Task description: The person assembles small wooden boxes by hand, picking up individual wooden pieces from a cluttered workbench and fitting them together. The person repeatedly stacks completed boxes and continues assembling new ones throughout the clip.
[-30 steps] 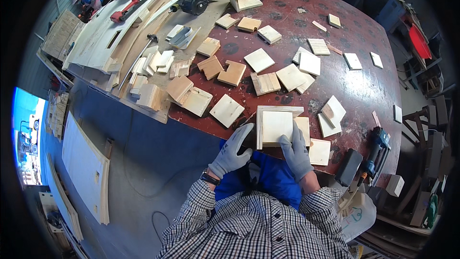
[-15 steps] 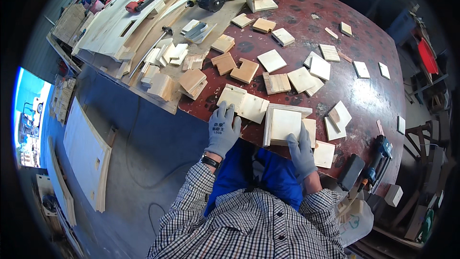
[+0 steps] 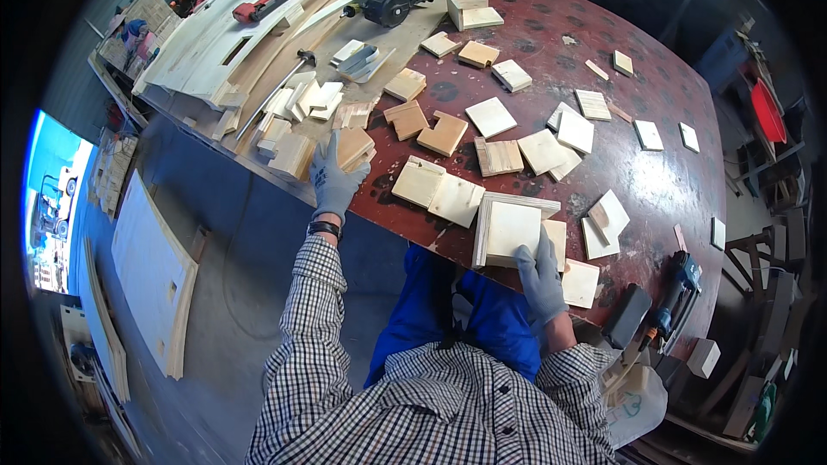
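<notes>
My left hand (image 3: 338, 179), in a grey glove, reaches to the table's left corner. Its fingers are stretched and apart, touching the near left side of a stepped wooden block (image 3: 354, 147). At the front edge stands a wooden box-like piece (image 3: 514, 231) with a pale square face and plywood sides. My right hand (image 3: 541, 279), also gloved, lies against its near right corner with fingers extended. Left of this piece lie two joined flat wood blocks (image 3: 438, 191). A small pale board (image 3: 581, 282) sits to the right of my right hand.
Many loose wood blocks are scattered over the dark red table (image 3: 663, 207). A nail gun (image 3: 676, 293) and a dark case (image 3: 627, 313) lie at the right front. Farther left are a hammer (image 3: 307, 58), a circular saw (image 3: 388, 3), a red tool (image 3: 260, 5) and large panels (image 3: 194, 56).
My left hand has left the flat joined blocks and moved left and away to the stepped block. My right hand stays at the box-like piece.
</notes>
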### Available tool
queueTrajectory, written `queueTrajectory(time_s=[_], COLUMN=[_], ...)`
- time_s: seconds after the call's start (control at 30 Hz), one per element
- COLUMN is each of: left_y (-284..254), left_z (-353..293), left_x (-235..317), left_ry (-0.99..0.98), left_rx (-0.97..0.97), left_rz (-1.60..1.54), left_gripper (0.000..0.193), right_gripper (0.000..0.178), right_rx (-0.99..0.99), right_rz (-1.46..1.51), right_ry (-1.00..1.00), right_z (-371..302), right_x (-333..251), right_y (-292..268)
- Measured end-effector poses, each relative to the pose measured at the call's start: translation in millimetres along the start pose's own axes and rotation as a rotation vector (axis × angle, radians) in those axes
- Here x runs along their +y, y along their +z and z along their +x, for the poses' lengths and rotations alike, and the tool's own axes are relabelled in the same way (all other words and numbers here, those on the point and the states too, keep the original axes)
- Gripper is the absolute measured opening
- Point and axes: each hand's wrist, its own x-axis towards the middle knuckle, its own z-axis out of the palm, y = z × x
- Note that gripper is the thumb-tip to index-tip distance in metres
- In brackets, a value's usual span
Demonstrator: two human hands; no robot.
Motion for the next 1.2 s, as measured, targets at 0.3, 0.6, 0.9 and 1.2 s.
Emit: queueTrajectory(time_s=[0.3, 0.6, 0.9, 1.2], left_y=[2, 16, 13, 0], left_z=[2, -9, -37, -129], left_x=[-10, -9, 5, 61], left_ry=[0.05, 0.147, 0.222, 0.388], left_rx=[-0.06, -0.014, 0.093, 0.244], left_rz=[0.018, -0.12, -0.014, -0.381], left_gripper=[0.077, 0.08, 0.098, 0.098], right_gripper=[0.071, 0.07, 0.072, 0.08], right_rx=[0.001, 0.011, -0.012, -0.104], right_rz=[-0.008, -0.005, -0.002, 0.085], right_ry=[0.013, 0.01, 0.051, 0.109], right_z=[-1, -3, 0, 0], right_x=[-3, -2, -10, -13], right_y=[-1, 2, -1, -15])
